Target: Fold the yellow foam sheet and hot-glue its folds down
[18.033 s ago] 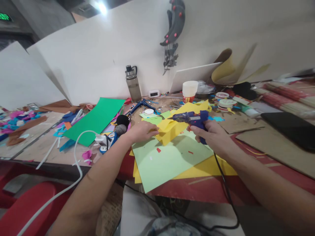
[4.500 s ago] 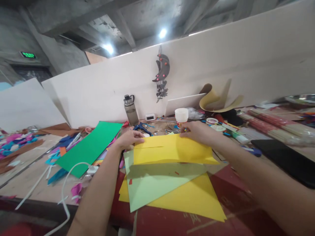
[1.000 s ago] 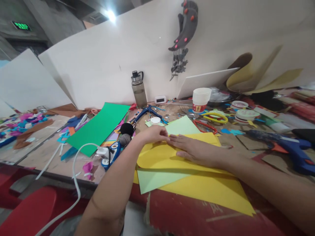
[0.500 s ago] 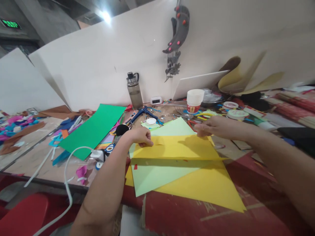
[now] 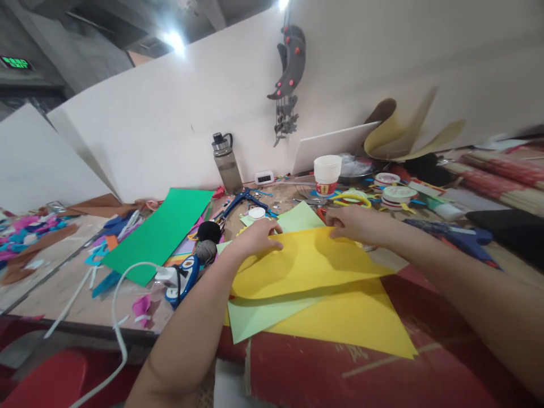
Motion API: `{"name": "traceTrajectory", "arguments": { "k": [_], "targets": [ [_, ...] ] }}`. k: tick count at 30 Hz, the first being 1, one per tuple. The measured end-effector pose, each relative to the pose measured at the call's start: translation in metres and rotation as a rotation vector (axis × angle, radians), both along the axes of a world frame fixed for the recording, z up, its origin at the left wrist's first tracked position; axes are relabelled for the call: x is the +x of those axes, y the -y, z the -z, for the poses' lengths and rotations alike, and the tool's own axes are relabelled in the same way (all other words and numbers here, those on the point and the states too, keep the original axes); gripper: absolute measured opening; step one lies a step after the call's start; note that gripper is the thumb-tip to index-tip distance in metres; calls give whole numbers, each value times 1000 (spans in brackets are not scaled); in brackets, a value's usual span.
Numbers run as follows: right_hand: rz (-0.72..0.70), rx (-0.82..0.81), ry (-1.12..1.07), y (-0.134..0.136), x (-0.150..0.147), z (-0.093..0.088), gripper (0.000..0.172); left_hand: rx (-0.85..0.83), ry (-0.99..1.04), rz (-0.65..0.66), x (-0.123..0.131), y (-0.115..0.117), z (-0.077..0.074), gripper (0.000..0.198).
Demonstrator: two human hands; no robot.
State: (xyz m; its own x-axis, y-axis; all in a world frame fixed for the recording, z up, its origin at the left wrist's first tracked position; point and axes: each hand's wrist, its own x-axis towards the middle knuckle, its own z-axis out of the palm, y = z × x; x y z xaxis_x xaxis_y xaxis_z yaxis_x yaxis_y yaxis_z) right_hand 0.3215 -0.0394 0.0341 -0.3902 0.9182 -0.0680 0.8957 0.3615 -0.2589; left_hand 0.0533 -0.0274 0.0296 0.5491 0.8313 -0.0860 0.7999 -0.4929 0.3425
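A yellow sheet (image 5: 297, 266), either paper or thin felt, stands tilted up and curves along its lower edge. At its upper left edge, my left hand (image 5: 260, 238) grips it between thumb and fingers. My right hand (image 5: 351, 222) pinches the same edge farther right. Beneath it lies a pale green sheet (image 5: 259, 320), partly covered. Under that is another yellow sheet (image 5: 361, 326), on a red surface (image 5: 306, 374).
A green sheet (image 5: 164, 229), a blue-and-white power strip (image 5: 182, 280) and a white cable (image 5: 119, 317) lie to the left. Behind stand a water bottle (image 5: 228, 170) and stacked paper cups (image 5: 326, 175). A blue glue gun (image 5: 463, 238) is beyond my right forearm.
The held yellow sheet now shows a broader, curved face and covers more of the pale green sheet. My hands are closer together along its top edge. The view has shifted slightly.
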Motion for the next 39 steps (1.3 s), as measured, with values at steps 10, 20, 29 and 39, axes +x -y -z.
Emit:
{"name": "traceTrajectory", "arguments": {
  "k": [10, 20, 29, 39],
  "targets": [
    [441, -160, -863, 6, 4, -20, 18, -200, 1, -88, -24, -2, -18, 27],
    [336, -122, -1014, 7, 0, -20, 26, -320, 63, -112, -10, 10, -33, 41],
    [391, -57, -1001, 8, 0, -22, 22, -395, 10, -188, -10, 6, -23, 31],
    [453, 14, -989, -5, 23, -17, 32, -438, -10, -173, -32, 0, -25, 35]
  ]
}}
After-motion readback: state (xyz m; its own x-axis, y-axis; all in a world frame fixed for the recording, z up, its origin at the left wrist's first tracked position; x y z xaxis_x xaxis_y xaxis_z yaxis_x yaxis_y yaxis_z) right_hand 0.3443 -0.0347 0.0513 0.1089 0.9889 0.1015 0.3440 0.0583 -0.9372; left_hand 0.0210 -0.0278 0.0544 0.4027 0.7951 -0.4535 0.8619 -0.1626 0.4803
